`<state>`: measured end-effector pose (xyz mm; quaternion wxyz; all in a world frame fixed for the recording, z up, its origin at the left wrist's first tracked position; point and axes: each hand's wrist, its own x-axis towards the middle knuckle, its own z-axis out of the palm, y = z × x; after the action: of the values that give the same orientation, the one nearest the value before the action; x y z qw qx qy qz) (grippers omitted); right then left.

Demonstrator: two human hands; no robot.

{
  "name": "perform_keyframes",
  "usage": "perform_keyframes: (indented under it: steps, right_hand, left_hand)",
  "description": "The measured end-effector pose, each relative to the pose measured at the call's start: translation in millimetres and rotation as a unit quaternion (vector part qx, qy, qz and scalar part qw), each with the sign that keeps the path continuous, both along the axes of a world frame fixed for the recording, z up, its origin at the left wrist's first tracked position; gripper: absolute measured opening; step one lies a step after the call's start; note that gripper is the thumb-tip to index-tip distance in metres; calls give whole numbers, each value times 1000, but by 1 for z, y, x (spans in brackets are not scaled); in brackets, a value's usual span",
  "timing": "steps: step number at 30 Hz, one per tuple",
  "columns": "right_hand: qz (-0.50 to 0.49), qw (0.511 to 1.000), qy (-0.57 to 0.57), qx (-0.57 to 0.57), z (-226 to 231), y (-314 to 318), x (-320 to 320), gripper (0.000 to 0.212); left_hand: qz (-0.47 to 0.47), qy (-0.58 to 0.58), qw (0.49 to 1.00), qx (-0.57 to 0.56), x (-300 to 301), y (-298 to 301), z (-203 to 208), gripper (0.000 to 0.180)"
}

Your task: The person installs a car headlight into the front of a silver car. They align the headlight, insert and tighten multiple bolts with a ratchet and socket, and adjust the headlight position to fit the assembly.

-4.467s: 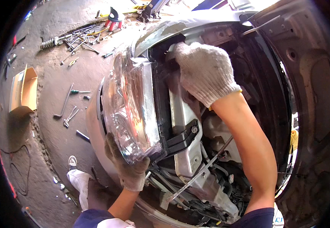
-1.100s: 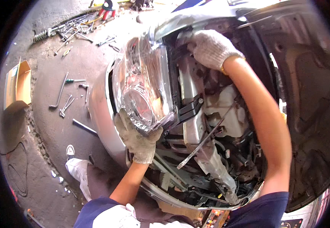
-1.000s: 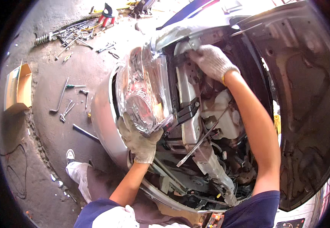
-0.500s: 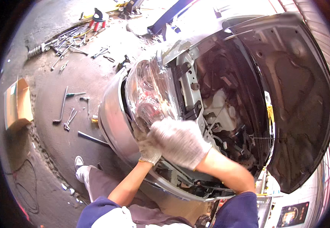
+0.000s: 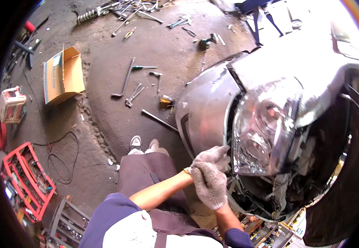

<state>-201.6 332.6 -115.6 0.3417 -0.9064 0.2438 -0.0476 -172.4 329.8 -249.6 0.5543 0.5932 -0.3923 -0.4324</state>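
Both my hands wear light knitted work gloves. My left hand (image 5: 214,158) is beside the lower edge of the headlight (image 5: 266,128), near the gap along the silver bumper (image 5: 202,111). Its fingers point toward the car, apart, with nothing visible in them. Across its wrist lies my right hand (image 5: 210,186), fingers curled onto the left glove near the cuff. Part of the left hand is hidden behind it. The clear headlight, with two round lenses, sits between the bumper and the engine bay (image 5: 312,161).
On the floor lie a long bar (image 5: 159,120), a bent wrench (image 5: 125,78), a screwdriver (image 5: 144,67) and a cordless drill (image 5: 208,42). An open cardboard box (image 5: 69,78) and a red tool tray (image 5: 30,182) are at left. The raised hood (image 5: 345,211) is at right.
My view has swung left, so the car sits further right. Both hands have come off the front of the headlight toward me. The right hand now rests at the left wrist.
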Motion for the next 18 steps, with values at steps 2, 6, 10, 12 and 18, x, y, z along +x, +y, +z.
perform_keyframes:
  steps: [2, 6, 10, 12, 18]
  right_hand:
    - [-61, 993, -51, 82, -40, 6, 29, 10]
    - [-228, 931, -29, 284, -175, 9, 95, 17]
    - [-413, 747, 120, 507, -370, -17, 166, 27]
    - [-401, 749, 199, 488, -476, -30, 191, 33]
    - [-156, 914, 350, 135, -796, -91, 209, 43]
  left_hand:
    - [142, 109, 982, -55, 15, 27, -48, 37]
    - [161, 159, 941, 253, 99, 92, -110, 36]
    - [247, 5, 880, 406, 159, 141, -214, 32]
    - [315, 20, 862, 396, 156, 180, -304, 32]
    - [269, 305, 801, 439, 159, 173, -444, 46]
